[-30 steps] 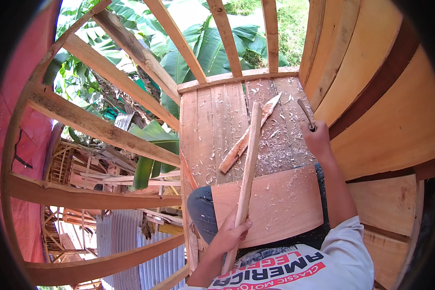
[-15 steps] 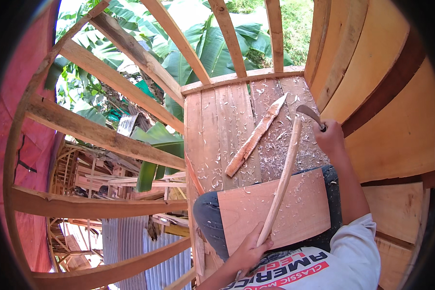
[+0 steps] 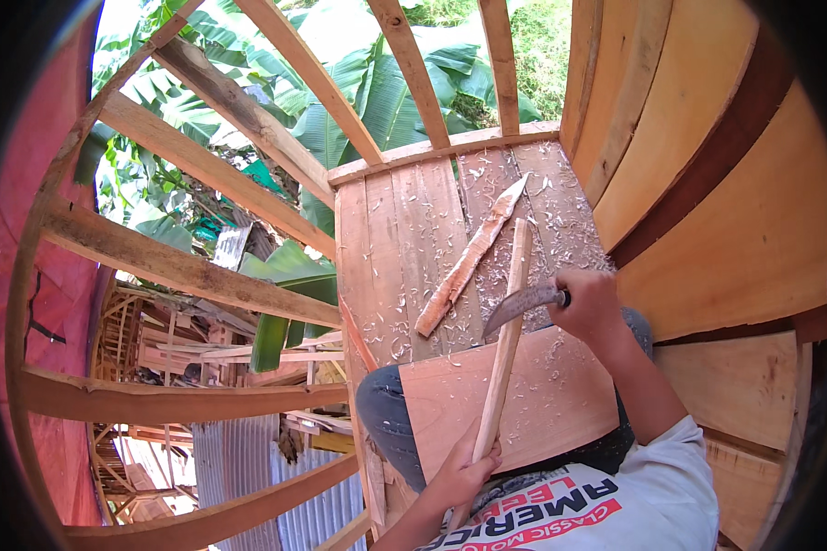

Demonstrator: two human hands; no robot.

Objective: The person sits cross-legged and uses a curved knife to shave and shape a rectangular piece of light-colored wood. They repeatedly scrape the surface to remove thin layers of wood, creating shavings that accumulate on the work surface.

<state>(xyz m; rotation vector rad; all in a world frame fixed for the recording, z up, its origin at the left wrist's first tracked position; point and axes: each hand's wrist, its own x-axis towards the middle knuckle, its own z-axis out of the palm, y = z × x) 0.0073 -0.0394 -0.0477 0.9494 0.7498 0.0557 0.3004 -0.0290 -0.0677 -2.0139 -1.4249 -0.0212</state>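
Note:
My left hand (image 3: 464, 470) is closed round the lower part of a long pale wooden stick (image 3: 503, 363), which slants up and away from my body. In my right hand (image 3: 588, 308) is the handle of a curved knife (image 3: 526, 304). Its blade lies across the stick around mid-length, pointing left. Under the stick, a flat rectangular board (image 3: 560, 386) rests on my lap, dotted with shavings. Beyond it on the plank floor lies a rough, pointed piece of wood (image 3: 469, 262) with reddish-brown patches.
Curled shavings cover the plank floor (image 3: 377, 239). Wooden slats (image 3: 202, 257) with open gaps form the left and far sides, with banana leaves (image 3: 386, 92) outside. A plywood wall (image 3: 708, 174) closes the right side. Corrugated metal sheets (image 3: 234, 468) stand outside at lower left.
My right hand has drawn the knife from the stick's far end down toward me, to about mid-length. The stick's far end has shifted left and nearer; my left hand still grips it.

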